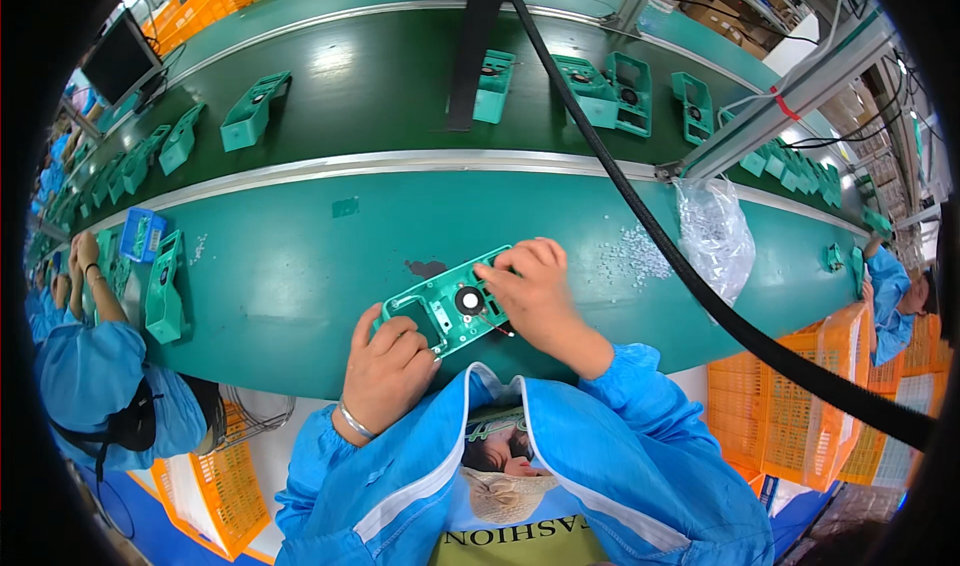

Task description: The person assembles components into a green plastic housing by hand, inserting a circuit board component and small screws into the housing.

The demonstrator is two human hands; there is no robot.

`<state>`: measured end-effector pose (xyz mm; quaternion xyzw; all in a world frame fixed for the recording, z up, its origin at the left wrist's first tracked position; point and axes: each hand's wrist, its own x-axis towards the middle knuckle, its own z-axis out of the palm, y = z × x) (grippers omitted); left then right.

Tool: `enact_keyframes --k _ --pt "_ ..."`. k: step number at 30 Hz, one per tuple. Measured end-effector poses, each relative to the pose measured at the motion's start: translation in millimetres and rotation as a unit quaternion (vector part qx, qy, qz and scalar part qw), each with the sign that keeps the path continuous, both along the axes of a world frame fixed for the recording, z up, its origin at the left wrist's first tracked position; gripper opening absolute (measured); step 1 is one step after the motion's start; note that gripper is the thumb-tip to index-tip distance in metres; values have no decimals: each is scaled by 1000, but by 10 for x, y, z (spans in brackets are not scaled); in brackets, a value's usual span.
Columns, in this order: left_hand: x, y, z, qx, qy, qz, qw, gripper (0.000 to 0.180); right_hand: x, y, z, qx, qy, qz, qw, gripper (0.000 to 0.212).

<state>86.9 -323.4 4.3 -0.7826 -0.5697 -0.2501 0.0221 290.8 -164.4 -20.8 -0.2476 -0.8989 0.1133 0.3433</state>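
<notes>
A green plastic housing [432,298] with a round black-and-white speaker [469,301] set in it is held just above the green bench in front of me. My left hand [388,366] wraps its fingers round the housing's near left end. At the right end, my right hand [532,291] grips the edge, its thumb and fingertips bent over the inner side near the speaker. Thin wires [503,331] with a red strand stick out under my right hand. Part of the housing's right end is hidden by that hand.
A clear plastic bag [714,231] and scattered small pale parts [636,256] lie to the right. Another green housing [165,291] and a blue bin [143,234] stand left, near a co-worker's arm [100,281]. Behind runs a dark belt [370,96] carrying several housings; a black cable [650,216] crosses the view.
</notes>
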Motion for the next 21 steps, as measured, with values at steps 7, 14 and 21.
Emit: enact_keyframes --k 7,14,21 --pt "-37 -25 -29 -1 7 4 1000 22 -28 45 6 -57 24 13 998 26" --pt "-60 -35 -51 15 -4 0 1000 23 -175 114 176 11 13 15 1000 13" --pt "-59 -36 -63 23 -15 -5 1000 26 -235 135 138 27 -10 9 1000 11"
